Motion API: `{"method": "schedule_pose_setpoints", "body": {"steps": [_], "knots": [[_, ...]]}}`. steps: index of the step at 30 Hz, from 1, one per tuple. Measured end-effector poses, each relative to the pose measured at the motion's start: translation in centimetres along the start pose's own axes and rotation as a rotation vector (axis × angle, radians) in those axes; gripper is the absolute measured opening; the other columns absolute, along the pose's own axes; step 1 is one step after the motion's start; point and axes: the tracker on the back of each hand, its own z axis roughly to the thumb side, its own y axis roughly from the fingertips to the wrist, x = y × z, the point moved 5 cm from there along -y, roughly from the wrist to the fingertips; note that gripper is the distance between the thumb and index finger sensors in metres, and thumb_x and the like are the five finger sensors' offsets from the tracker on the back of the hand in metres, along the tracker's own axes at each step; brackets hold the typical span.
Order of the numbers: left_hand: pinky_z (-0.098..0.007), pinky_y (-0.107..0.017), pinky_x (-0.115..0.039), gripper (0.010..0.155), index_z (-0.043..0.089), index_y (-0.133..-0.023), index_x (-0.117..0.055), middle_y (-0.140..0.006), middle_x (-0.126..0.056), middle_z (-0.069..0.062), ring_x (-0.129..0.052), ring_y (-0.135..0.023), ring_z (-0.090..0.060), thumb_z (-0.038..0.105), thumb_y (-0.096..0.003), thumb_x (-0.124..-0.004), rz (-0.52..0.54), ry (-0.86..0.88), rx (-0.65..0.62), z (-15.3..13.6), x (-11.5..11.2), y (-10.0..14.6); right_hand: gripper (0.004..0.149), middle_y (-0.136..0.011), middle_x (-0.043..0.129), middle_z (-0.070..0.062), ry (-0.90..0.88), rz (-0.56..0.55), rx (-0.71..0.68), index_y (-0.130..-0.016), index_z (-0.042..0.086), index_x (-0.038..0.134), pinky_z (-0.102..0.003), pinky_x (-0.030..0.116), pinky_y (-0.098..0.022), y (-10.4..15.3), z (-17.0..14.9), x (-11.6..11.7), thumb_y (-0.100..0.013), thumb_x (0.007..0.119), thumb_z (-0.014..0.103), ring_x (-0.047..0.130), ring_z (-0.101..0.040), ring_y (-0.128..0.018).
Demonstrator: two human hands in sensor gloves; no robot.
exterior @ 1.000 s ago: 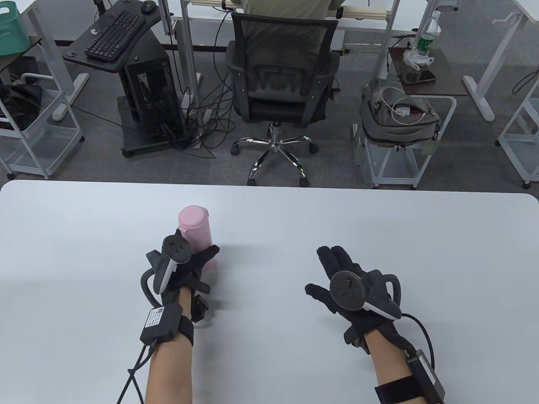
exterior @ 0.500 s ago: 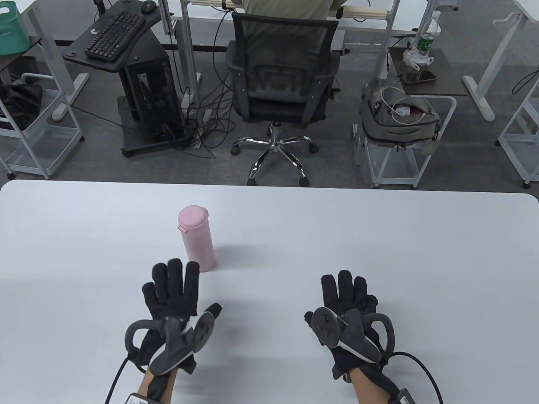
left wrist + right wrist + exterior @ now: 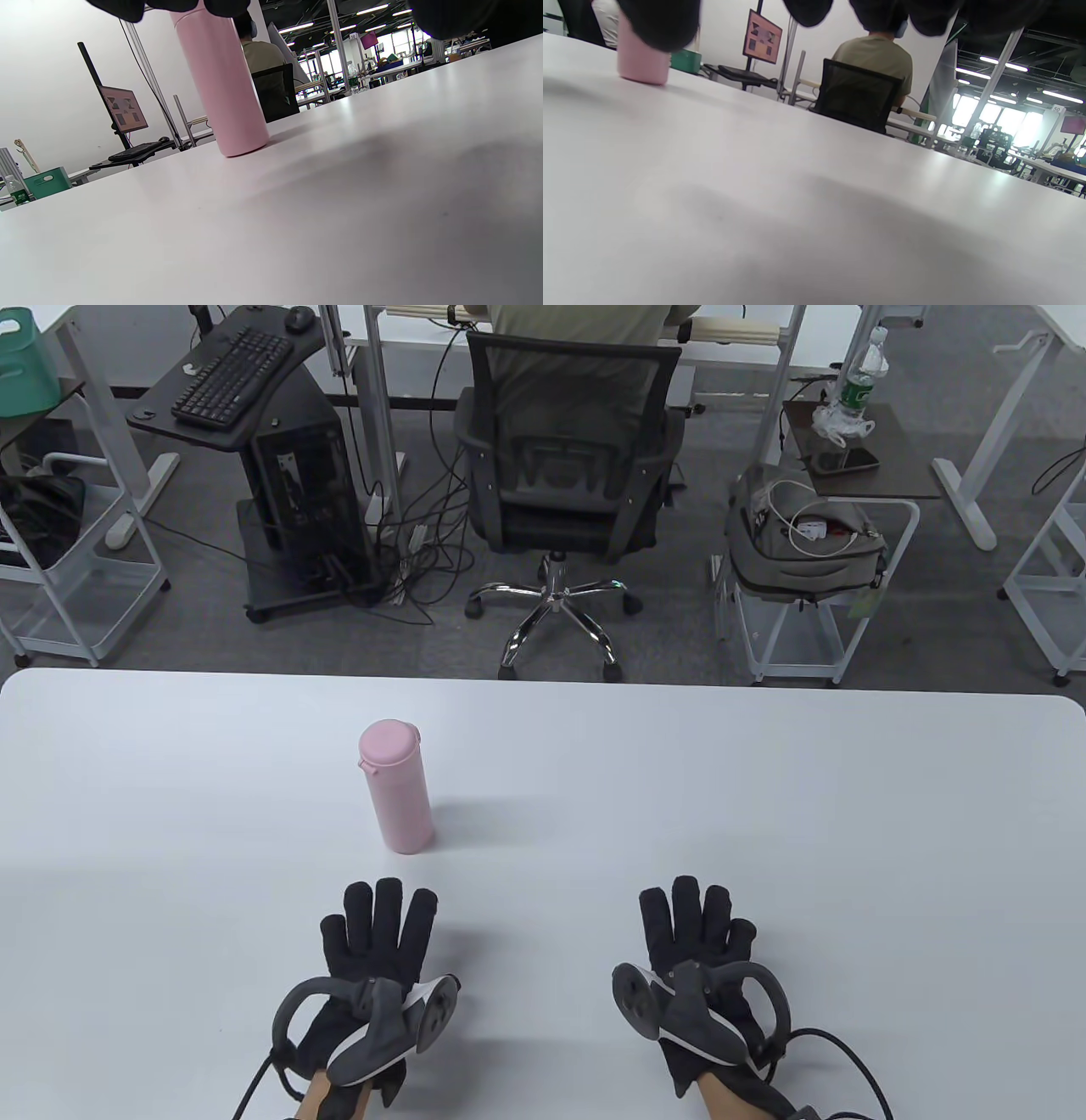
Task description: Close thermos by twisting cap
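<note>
Closest to the camera, both gloved hands lie palm down on the white bench (image 3: 764,780) near its front edge, each with a tracker strapped on the back. The left hand (image 3: 369,963) has its fingers (image 3: 390,908) stretched out flat and released, grasping nothing. Same deal for the right hand (image 3: 700,959): fingers (image 3: 687,908) spread forward, nothing in them.

A bit further out, ahead of the left hand and apart from it, the pink thermos (image 3: 395,785) stands upright on the bench with its pink cap (image 3: 389,743) sitting on top. Can't tell from here how tight the cap is. The left wrist view shows the thermos body (image 3: 222,84) planted on the bench surface, top hidden behind the fingertips.

Past the far edge of the bench there's a black mesh office chair (image 3: 570,466) with someone in an olive shirt (image 3: 874,55) sitting in it, facing away. Off to the left of that, a black keyboard (image 3: 232,375) on a dark stand.
</note>
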Motion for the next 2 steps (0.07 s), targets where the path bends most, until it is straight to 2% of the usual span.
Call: {"method": "schedule_pose_setpoints", "body": {"steps": [2], "knots": [[-0.070, -0.076, -0.046, 0.100, 0.018, -0.123, -0.019, -0.127, -0.029, -0.026, -0.035, -0.111, -0.057, 0.074, -0.0530, -0.062, -0.010, -0.001, -0.003, 0.09, -0.28, -0.11, 0.088, -0.116, 0.030, -0.045, -0.009, 0.007, -0.003, -0.118, -0.003, 0.028, -0.083, 0.048, -0.060, -0.01, -0.02, 0.00, -0.062, 0.061, 0.057, 0.039, -0.075, -0.095]]}}
